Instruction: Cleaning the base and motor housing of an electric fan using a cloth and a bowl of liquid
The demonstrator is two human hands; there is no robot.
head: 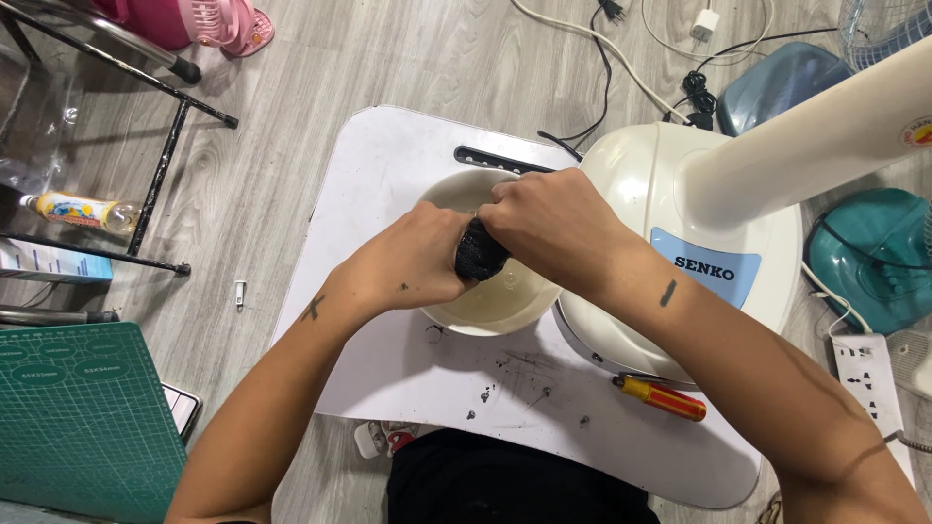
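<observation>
you sat on a grey wood floor (291, 116) with a white board (388, 165) as your bench. your left hand (403, 267) and right hand (549, 228) were both closed around a dark ribbed part (481, 254), held over a cream bowl (495, 301), seemingly to catch drips. pale liquid lay in its bottom. at three o'clock stood the fan base (641, 184); at five, a screwdriver (665, 398).

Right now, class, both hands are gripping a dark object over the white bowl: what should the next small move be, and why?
Probably a small twist or squeeze of the dark object while keeping it over the bowl. The left hand and right hand both have a grip on it directly above the bowl, which sits on the white board, so anything that falls or drips should land inside.
</observation>
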